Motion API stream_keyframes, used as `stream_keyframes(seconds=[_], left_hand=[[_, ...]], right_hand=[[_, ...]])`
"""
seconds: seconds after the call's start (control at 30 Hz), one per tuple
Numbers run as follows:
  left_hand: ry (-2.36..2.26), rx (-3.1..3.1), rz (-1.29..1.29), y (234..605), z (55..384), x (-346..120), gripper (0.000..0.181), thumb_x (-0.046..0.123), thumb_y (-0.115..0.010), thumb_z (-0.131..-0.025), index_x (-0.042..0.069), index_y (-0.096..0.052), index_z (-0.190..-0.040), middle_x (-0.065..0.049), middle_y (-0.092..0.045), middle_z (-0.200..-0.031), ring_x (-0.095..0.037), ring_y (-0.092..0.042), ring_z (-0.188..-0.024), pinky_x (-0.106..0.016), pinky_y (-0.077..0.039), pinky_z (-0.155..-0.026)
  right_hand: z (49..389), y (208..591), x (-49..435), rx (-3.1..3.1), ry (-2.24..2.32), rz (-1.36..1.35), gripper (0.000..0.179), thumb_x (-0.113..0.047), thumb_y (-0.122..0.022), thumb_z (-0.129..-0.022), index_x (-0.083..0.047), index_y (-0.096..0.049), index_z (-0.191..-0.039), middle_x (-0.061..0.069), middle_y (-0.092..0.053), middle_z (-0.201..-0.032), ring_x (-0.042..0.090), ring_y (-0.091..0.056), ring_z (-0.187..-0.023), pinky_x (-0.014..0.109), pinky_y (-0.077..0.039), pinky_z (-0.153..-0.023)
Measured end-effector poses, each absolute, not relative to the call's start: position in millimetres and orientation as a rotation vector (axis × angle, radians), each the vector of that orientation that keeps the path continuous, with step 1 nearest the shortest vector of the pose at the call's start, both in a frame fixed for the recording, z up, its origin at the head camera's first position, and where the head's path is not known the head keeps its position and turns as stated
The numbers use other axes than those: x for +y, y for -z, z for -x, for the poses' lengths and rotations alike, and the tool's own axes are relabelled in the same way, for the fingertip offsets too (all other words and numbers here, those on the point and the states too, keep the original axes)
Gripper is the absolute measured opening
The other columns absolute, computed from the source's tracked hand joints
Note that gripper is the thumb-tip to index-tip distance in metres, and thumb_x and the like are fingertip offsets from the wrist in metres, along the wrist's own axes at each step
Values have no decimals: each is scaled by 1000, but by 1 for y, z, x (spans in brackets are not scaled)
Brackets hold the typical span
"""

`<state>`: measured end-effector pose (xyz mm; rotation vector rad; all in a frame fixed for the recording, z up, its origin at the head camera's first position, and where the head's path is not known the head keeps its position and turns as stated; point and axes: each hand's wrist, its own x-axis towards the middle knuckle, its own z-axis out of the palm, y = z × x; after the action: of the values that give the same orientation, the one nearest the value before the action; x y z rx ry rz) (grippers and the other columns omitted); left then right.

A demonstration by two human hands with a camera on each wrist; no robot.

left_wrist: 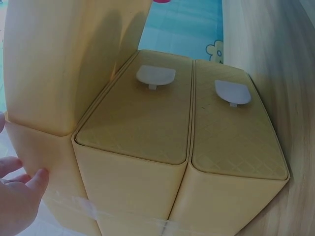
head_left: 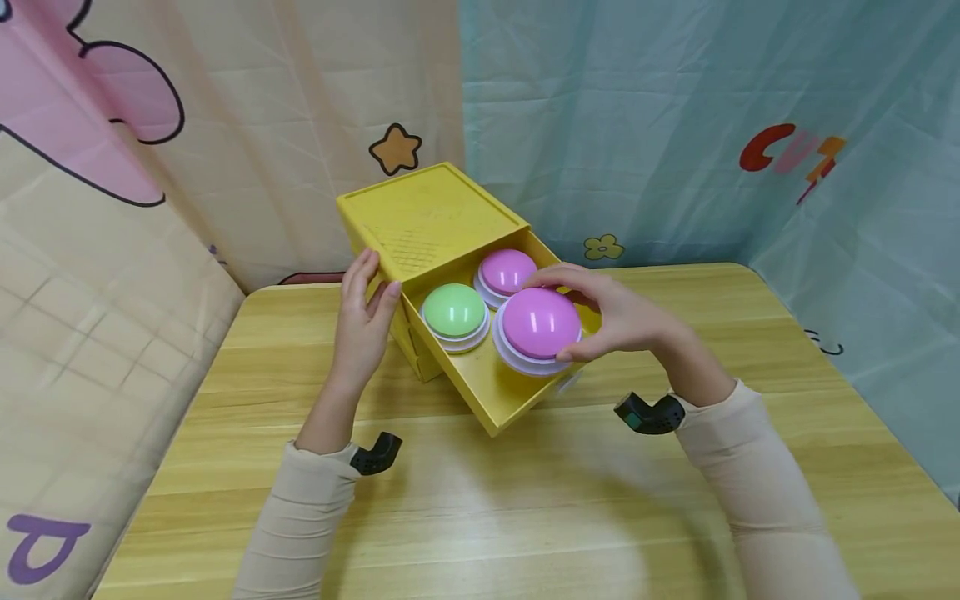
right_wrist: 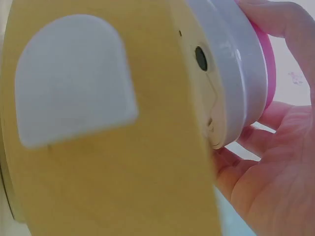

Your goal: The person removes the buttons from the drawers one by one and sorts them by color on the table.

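Observation:
A yellow drawer cabinet (head_left: 442, 208) stands at the back of the table, its top drawer (head_left: 491, 400) pulled out. My right hand (head_left: 630, 312) grips a large pink dome button (head_left: 542, 323) with a white base, tilted over the drawer's front part. In the right wrist view, the white underside of the pink dome button (right_wrist: 229, 69) shows just beyond the drawer front. Inside the drawer sit a green dome button (head_left: 454, 310) and another pink dome button (head_left: 507, 272). My left hand (head_left: 356, 337) rests its fingertips against the cabinet's left side, near the drawer opening.
Below the open drawer, two closed drawers (left_wrist: 133, 113) with white pull tabs (left_wrist: 156, 74) show in the left wrist view. The wooden table (head_left: 465, 517) extends toward me. Printed curtains (head_left: 600, 108) hang close behind and at both sides.

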<state>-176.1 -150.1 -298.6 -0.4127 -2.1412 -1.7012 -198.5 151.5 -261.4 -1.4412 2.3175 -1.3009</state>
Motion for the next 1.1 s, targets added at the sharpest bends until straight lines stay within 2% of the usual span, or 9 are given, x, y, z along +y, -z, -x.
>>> stream_keyframes(seconds=[0.23,0.43,0.63,0.87,1.1], left_hand=[[1715,-2126,413,299,176,-150,53,12,-47,-94,-10,-23,-136,-15,-13,-144,-22,-22,-130,-30,-29,-103],[1723,-2123,413,300,176,-151,53,12,-47,-94,-10,-23,-137,-15,-12,-145,-22,-22,-130,-33,-28,-104],[1724,-2117,421,299,177,-151,53,12,-46,-94,-10,-23,-136,-15,-12,-144,-22,-21,-130,-35,-28,-104],[1724,-2126,415,300,177,-151,53,13,-46,-94,-9,-22,-137,-14,-12,-145,-21,-21,-130,-29,-28,-103],[1729,-2124,425,301,178,-151,53,13,-46,-95,-9,-22,-137,-14,-11,-145,-21,-21,-130,-29,-28,-104]], right_hand=[[183,265,192,2313,1442,1499,72,0,-78,-59,3,-46,-124,11,-49,-116,23,-45,-103,25,-47,-84],[162,289,227,2326,1559,1437,78,10,-75,-53,10,-42,-124,15,-47,-117,21,-47,-101,21,-46,-83],[137,313,257,2321,1697,1359,78,16,-73,-52,16,-39,-122,19,-45,-120,21,-47,-103,19,-45,-85],[110,339,284,2423,1763,1193,77,24,-68,-51,17,-38,-122,18,-46,-118,19,-48,-102,16,-43,-85],[79,369,306,2684,1609,837,75,22,-69,-58,9,-38,-126,5,-44,-120,8,-46,-104,10,-40,-86]])
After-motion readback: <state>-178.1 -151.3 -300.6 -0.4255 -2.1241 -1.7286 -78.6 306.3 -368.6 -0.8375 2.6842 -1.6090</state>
